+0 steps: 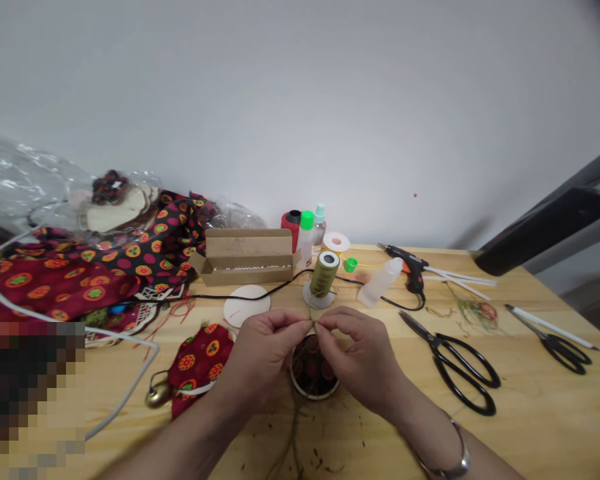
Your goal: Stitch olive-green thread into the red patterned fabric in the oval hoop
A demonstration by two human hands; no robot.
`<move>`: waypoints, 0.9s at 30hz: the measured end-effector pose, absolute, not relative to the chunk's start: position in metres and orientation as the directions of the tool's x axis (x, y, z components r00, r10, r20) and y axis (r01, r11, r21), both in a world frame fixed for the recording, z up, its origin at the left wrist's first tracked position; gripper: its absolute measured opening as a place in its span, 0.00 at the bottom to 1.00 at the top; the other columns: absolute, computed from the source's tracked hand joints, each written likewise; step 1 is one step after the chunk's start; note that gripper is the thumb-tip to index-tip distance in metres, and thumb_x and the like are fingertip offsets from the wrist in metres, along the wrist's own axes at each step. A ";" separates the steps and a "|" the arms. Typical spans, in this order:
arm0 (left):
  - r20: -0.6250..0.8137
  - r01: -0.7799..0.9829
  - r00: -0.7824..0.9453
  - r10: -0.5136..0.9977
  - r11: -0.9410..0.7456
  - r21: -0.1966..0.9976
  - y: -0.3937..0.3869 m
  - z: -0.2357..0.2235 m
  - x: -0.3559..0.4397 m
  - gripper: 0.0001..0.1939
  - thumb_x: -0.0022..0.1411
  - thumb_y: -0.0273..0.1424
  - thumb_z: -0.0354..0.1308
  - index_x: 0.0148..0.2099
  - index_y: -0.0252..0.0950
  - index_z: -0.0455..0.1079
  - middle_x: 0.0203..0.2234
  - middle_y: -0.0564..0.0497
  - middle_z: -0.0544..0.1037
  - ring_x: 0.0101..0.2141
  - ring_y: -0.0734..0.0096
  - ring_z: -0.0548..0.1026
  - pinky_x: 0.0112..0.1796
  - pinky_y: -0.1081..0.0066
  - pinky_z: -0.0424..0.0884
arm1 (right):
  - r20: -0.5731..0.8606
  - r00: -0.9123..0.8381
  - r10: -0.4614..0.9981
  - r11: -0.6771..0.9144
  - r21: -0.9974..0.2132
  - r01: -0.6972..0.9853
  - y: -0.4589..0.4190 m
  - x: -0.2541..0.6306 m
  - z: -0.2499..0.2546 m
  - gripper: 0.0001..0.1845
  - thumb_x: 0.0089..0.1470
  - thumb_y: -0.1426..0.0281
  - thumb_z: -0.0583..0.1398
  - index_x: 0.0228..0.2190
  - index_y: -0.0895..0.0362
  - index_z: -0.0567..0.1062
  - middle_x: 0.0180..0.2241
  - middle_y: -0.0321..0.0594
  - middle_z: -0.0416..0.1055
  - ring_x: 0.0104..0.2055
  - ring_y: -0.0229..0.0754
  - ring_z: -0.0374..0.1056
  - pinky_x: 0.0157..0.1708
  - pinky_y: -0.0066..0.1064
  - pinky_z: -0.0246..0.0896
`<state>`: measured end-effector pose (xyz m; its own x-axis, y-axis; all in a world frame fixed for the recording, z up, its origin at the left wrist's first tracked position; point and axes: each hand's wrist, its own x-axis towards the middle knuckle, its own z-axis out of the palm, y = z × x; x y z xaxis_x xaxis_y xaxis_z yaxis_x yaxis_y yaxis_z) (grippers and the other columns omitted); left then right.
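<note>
My left hand [265, 347] and my right hand [363, 350] meet at the middle of the wooden table [530, 427], fingertips pinched together on a thin olive thread [314, 325]. Below the fingers sits a small round fabric-covered piece [313, 377] in dark red print, partly hidden by both hands. Loose ends of thread hang down toward me from it. Just behind the hands stands an olive thread spool [323, 275] on a white base. A silver bangle is on my right wrist.
Large black scissors [455, 367] lie right of my hands, smaller scissors [560, 347] farther right. A glue gun [410, 267], white bottle [380, 283], open cardboard box [245, 263], wooden disc [247, 305], patterned fabric [80, 280] and a bell [157, 397] surround them.
</note>
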<state>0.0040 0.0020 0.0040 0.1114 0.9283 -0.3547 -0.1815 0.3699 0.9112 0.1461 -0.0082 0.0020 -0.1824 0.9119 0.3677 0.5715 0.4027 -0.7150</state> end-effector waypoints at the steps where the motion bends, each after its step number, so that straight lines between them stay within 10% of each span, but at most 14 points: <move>1: -0.351 -0.171 0.114 0.930 0.366 0.915 0.002 0.004 0.004 0.07 0.43 0.31 0.63 0.24 0.31 0.73 0.15 0.54 0.73 0.18 0.78 0.66 0.21 0.78 0.62 | 0.366 -0.185 0.912 0.402 -0.710 0.579 -0.008 0.146 0.002 0.09 0.50 0.75 0.55 0.23 0.58 0.75 0.24 0.40 0.71 0.27 0.38 0.65 0.29 0.28 0.59; 15: -0.384 -0.215 0.139 0.913 0.407 0.888 0.002 0.010 0.006 0.06 0.41 0.30 0.65 0.22 0.32 0.73 0.15 0.54 0.74 0.18 0.76 0.68 0.22 0.77 0.64 | 0.345 -0.122 0.931 0.360 -0.802 0.477 -0.005 0.150 0.003 0.07 0.47 0.76 0.56 0.23 0.59 0.74 0.26 0.40 0.71 0.30 0.39 0.66 0.32 0.29 0.61; 27: -0.415 -0.309 0.231 0.880 0.471 0.826 0.002 -0.001 0.002 0.08 0.44 0.32 0.64 0.24 0.32 0.71 0.08 0.62 0.57 0.11 0.86 0.49 0.13 0.81 0.43 | -0.180 -0.105 0.978 -0.179 -0.984 0.021 0.003 0.150 0.010 0.09 0.43 0.68 0.60 0.19 0.61 0.75 0.18 0.36 0.68 0.24 0.36 0.63 0.26 0.28 0.59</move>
<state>0.0019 0.0021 -0.0013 0.2314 0.8798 -0.4152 -0.3091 0.4711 0.8261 0.1504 0.0033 0.0099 -0.1051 0.9780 -0.1804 0.0208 -0.1792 -0.9836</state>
